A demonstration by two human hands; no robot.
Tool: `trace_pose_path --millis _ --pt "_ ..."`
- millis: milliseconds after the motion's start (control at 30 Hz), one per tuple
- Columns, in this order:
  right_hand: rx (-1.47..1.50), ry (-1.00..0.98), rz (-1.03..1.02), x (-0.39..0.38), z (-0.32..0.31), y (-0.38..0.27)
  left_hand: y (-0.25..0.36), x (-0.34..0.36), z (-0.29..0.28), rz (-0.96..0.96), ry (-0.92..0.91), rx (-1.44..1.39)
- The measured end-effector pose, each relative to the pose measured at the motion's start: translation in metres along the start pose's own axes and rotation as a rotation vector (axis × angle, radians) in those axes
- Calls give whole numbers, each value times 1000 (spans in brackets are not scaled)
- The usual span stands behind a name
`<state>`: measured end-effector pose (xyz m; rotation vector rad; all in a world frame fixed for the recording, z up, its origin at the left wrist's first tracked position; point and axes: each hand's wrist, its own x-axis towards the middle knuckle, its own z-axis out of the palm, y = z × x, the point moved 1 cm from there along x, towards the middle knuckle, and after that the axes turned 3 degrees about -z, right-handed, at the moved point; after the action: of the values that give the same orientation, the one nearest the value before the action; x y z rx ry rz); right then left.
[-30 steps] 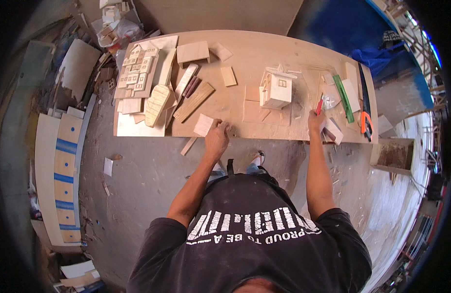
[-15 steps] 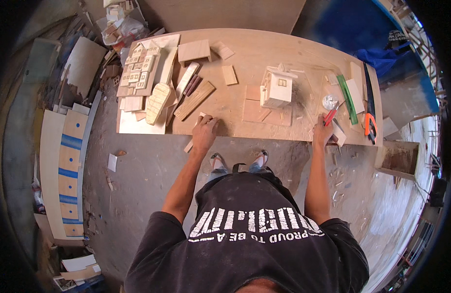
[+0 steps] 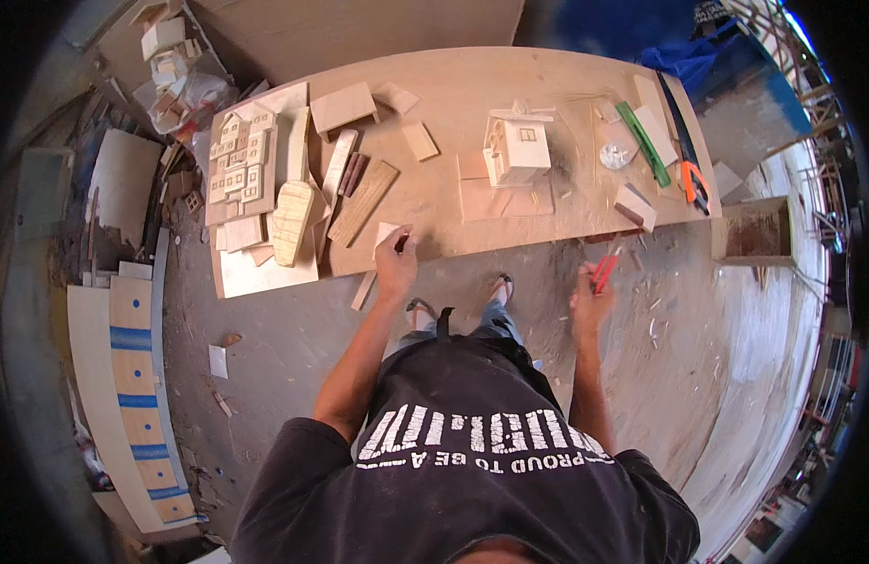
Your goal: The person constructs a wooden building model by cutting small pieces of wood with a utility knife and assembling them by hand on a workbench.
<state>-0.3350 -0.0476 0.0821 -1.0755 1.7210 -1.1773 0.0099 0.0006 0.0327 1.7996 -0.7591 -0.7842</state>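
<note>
Red tool [image 3: 603, 273]: gripped in right hand [image 3: 590, 297], just off the surface [image 3: 462, 89]'s near edge.
Left hand [image 3: 396, 267]: at wood block [image 3: 385, 230]; cannot tell if pinching.
Shirt [image 3: 472, 503]: white lettering [image 3: 500, 434].

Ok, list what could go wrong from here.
The red tool in the right hand is out beyond the table and might drop to the floor. The pale wood piece at the left hand lies near the front edge and could get nudged off. The orange-handled tool near the right-hand corner might be knocked down.
</note>
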Motion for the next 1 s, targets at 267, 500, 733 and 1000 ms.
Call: trace_pose_path --millis 267,500,733,1000 --pt "-112 -460 -20 -91 70 34 -29 -29 -5 -484 -137 -883" --pt "-259 -670 -230 -107 98 32 -41 -56 19 -610 162 -1049" --pt "-560 -904 -168 -91 114 33 -54 -52 58 -528 542 -1014" --pt "-431 -903 -293 -84 145 65 -53 -57 64 -546 702 -1125"
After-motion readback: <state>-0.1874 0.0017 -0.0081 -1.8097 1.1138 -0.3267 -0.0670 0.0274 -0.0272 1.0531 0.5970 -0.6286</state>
